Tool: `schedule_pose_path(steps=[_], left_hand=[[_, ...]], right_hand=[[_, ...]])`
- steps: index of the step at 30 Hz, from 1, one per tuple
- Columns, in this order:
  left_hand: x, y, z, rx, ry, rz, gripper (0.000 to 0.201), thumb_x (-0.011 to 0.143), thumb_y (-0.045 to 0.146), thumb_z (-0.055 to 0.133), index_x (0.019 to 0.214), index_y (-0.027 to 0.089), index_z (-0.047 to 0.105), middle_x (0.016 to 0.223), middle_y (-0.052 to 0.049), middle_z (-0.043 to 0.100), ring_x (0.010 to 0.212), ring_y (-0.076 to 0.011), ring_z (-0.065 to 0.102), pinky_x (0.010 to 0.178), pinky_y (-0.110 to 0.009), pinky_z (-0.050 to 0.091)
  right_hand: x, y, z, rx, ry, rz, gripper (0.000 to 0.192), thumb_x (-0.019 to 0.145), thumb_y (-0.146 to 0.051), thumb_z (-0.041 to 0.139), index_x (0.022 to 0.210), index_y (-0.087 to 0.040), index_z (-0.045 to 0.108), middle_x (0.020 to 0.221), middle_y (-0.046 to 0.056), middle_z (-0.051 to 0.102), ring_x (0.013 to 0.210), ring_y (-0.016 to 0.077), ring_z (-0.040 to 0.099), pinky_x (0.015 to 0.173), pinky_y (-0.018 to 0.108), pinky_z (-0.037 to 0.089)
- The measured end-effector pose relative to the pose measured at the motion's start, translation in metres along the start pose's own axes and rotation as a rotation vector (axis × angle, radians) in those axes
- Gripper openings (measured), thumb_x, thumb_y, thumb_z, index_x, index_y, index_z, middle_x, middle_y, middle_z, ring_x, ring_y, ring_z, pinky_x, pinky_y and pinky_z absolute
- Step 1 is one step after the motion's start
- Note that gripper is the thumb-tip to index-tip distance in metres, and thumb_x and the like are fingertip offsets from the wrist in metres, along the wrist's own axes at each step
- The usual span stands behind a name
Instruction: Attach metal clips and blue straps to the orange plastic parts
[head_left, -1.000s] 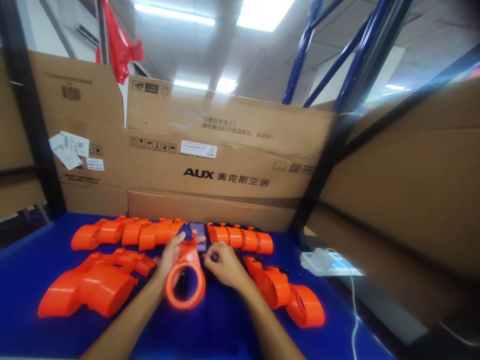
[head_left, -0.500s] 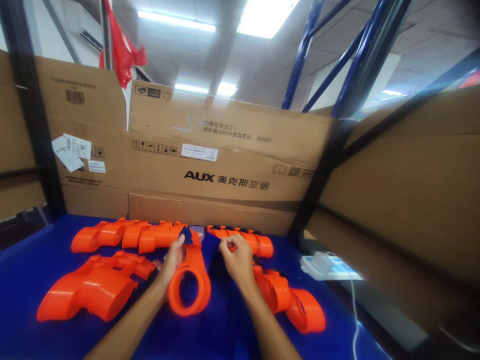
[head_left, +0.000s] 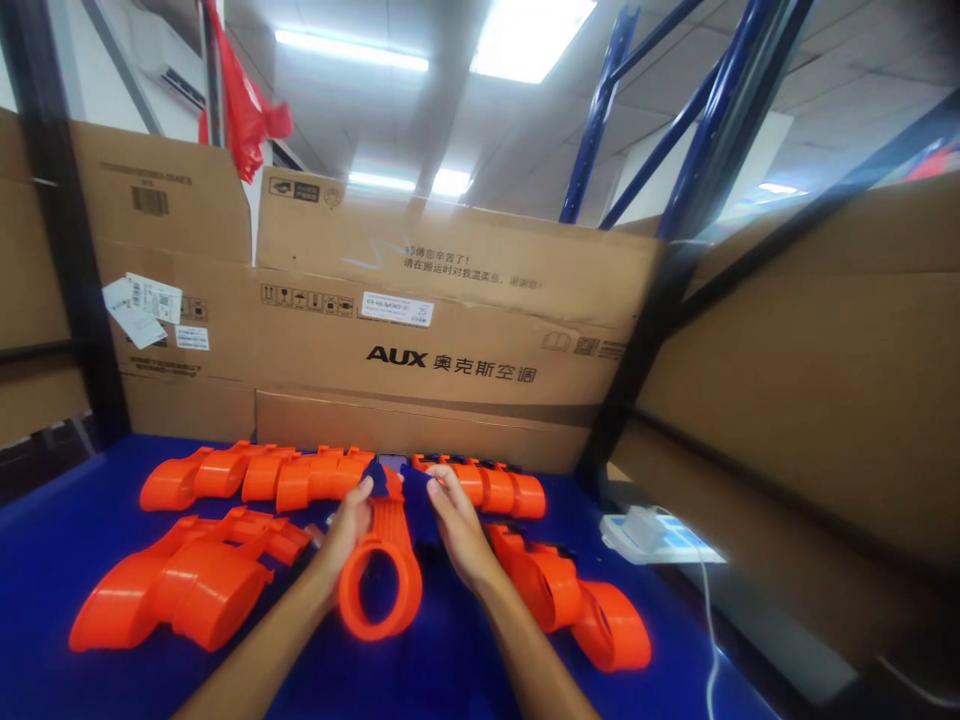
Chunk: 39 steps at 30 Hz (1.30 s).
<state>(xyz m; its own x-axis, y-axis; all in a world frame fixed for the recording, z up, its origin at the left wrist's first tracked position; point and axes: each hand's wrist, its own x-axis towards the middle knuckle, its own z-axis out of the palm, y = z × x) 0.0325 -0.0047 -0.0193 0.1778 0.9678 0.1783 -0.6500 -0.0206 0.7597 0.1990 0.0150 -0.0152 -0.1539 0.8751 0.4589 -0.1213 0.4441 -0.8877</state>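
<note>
My left hand [head_left: 351, 525] grips an orange tape dispenser [head_left: 381, 590] by its narrow upper end. The round ring hangs toward me, and a dark blue flap [head_left: 375, 478] shows beside my left thumb. My right hand [head_left: 454, 520] pinches a small dark blue piece [head_left: 414, 474] just right of the dispenser's top. Whether that piece touches the dispenser I cannot tell. The palm side of both hands is partly hidden.
Several orange dispensers [head_left: 172, 485] line the back left of the blue table [head_left: 300, 690], with more [head_left: 217, 600] at front left. Others with dark parts [head_left: 517, 490] stand at right. A power strip [head_left: 664, 537] and cable lie right; cardboard [head_left: 450, 330] walls the back.
My right hand has moved slightly left and turned, bringing the dark blue piece close to the dispenser's top. My left hand keeps its hold on the dispenser, nearly still.
</note>
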Motion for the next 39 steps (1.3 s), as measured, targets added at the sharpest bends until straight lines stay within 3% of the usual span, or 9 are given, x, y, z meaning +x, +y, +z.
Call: schedule_pose_path(steps=[3, 6, 9, 12, 15, 20, 26, 30, 39], left_hand=[[-0.001, 0.001, 0.004, -0.058, -0.072, -0.092, 0.066, 0.075, 0.065, 0.065, 0.118, 0.016, 0.069, 0.113, -0.014, 0.074, 0.123, -0.0393, 0.058, 0.107, -0.049, 0.042], [-0.002, 0.0, 0.007, -0.068, -0.114, -0.069, 0.068, 0.074, 0.065, 0.065, 0.12, 0.015, 0.069, 0.115, -0.014, 0.073, 0.126, -0.0401, 0.056, 0.108, -0.05, 0.041], [-0.003, -0.002, 0.008, -0.061, -0.135, -0.073, 0.065, 0.076, 0.062, 0.065, 0.12, 0.015, 0.069, 0.117, -0.013, 0.072, 0.129, -0.0379, 0.054, 0.112, -0.049, 0.038], [-0.005, -0.005, 0.007, -0.065, -0.113, -0.066, 0.06, 0.077, 0.06, 0.065, 0.119, 0.017, 0.069, 0.12, -0.012, 0.071, 0.13, -0.0358, 0.053, 0.113, -0.047, 0.038], [-0.008, -0.008, 0.003, -0.044, -0.027, 0.017, 0.053, 0.079, 0.052, 0.067, 0.12, 0.019, 0.068, 0.123, -0.011, 0.07, 0.131, -0.0346, 0.053, 0.112, -0.048, 0.037], [-0.01, -0.007, 0.001, 0.098, 0.096, 0.196, 0.052, 0.071, 0.03, 0.08, 0.12, 0.021, 0.067, 0.127, -0.009, 0.068, 0.128, -0.0305, 0.055, 0.112, -0.044, 0.037], [-0.013, -0.002, 0.004, 0.184, 0.041, 0.233, 0.054, 0.067, 0.024, 0.082, 0.118, 0.022, 0.067, 0.125, -0.009, 0.068, 0.127, -0.0307, 0.055, 0.109, -0.041, 0.04], [-0.014, -0.003, 0.002, 0.195, 0.019, 0.237, 0.058, 0.064, 0.022, 0.083, 0.12, 0.023, 0.066, 0.129, -0.008, 0.066, 0.129, -0.0312, 0.053, 0.111, -0.042, 0.038], [-0.013, -0.003, 0.001, 0.197, -0.006, 0.247, 0.065, 0.062, 0.021, 0.084, 0.125, 0.025, 0.064, 0.131, -0.008, 0.065, 0.126, -0.032, 0.056, 0.108, -0.041, 0.041]], right_hand=[[-0.003, -0.003, 0.002, 0.054, -0.048, 0.015, 0.03, 0.088, -0.053, 0.063, 0.097, -0.026, 0.056, 0.083, -0.001, 0.061, 0.076, 0.0174, 0.06, 0.074, 0.029, 0.05], [-0.004, -0.008, 0.003, 0.14, -0.078, 0.008, 0.029, 0.087, -0.051, 0.066, 0.094, -0.025, 0.056, 0.088, 0.001, 0.065, 0.086, 0.0202, 0.063, 0.081, 0.032, 0.051], [-0.003, -0.01, 0.004, 0.148, -0.011, -0.006, 0.032, 0.085, -0.053, 0.068, 0.09, -0.024, 0.056, 0.092, 0.003, 0.067, 0.09, 0.0216, 0.064, 0.086, 0.035, 0.051], [-0.001, -0.011, 0.003, 0.108, 0.116, 0.012, 0.032, 0.087, -0.056, 0.063, 0.093, -0.026, 0.055, 0.085, 0.0, 0.067, 0.08, 0.0197, 0.065, 0.078, 0.033, 0.054], [0.0, -0.017, -0.002, 0.115, 0.146, 0.054, 0.033, 0.093, -0.06, 0.051, 0.103, -0.029, 0.053, 0.078, -0.001, 0.068, 0.071, 0.0199, 0.066, 0.069, 0.033, 0.055], [-0.004, -0.028, -0.015, -0.072, 0.08, -0.075, 0.03, 0.094, -0.052, 0.056, 0.109, -0.027, 0.058, 0.091, 0.003, 0.071, 0.082, 0.0213, 0.068, 0.078, 0.035, 0.055], [-0.013, -0.042, -0.024, -0.375, -0.104, -0.273, 0.032, 0.087, -0.036, 0.069, 0.117, -0.026, 0.065, 0.126, 0.009, 0.067, 0.12, 0.0276, 0.06, 0.107, 0.046, 0.044], [-0.014, -0.048, -0.025, -0.415, -0.178, -0.336, 0.031, 0.087, -0.031, 0.069, 0.118, -0.027, 0.068, 0.129, 0.009, 0.066, 0.122, 0.029, 0.059, 0.107, 0.05, 0.044], [-0.013, -0.046, -0.025, -0.457, -0.178, -0.41, 0.035, 0.083, -0.031, 0.074, 0.117, -0.029, 0.069, 0.128, 0.01, 0.068, 0.12, 0.0307, 0.06, 0.104, 0.054, 0.045]])
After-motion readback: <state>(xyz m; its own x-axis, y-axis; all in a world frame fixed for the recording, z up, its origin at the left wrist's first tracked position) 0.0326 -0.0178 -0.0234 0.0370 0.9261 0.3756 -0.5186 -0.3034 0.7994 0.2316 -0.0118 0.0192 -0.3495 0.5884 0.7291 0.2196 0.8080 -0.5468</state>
